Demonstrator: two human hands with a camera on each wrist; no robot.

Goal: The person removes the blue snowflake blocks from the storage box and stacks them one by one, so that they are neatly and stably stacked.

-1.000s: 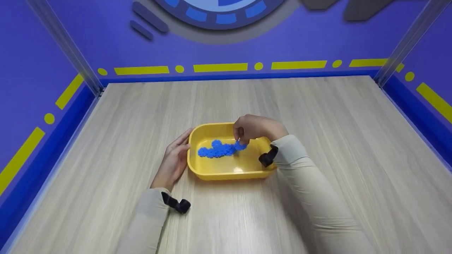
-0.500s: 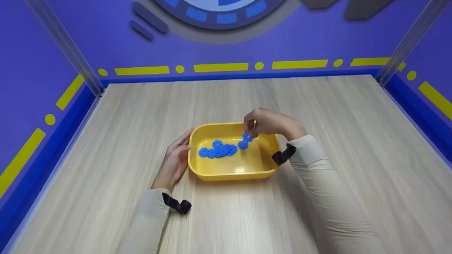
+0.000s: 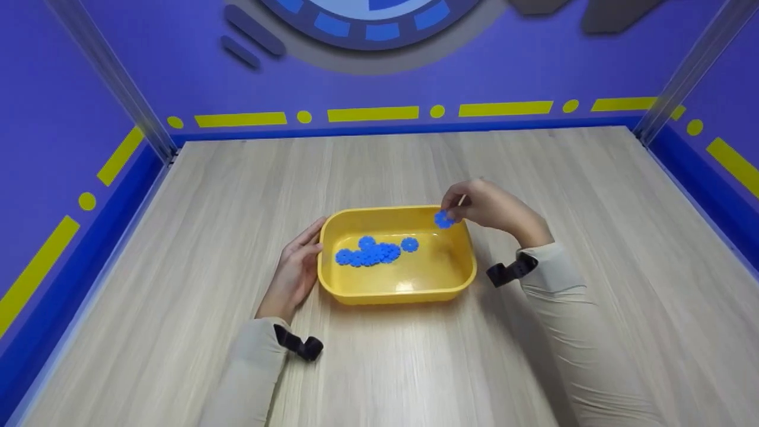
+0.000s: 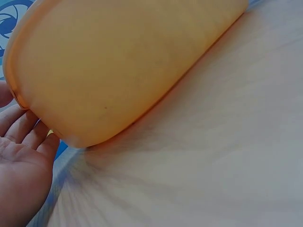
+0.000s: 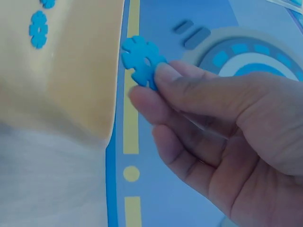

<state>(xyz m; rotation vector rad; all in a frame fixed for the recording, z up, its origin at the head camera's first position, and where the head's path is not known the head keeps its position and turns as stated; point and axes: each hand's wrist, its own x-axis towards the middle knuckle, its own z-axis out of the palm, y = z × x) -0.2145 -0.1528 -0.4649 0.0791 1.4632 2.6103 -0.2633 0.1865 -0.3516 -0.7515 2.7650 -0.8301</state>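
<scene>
A blue, flower-shaped plastic disc (image 3: 443, 219) is being pinched by the right hand (image 3: 495, 206) near a yellow, oblong plastic tub's (image 3: 427, 276) far-right corner. The tub is being touched by the left hand (image 3: 292, 270), fingers straight.

The right hand (image 3: 493, 206) has shifted outward, away from the left hand (image 3: 293, 267). The blue disc (image 3: 443, 220) in its pinch has travelled along, now visibly separated from the single loose disc (image 3: 410, 244) lying between both hands.
</scene>
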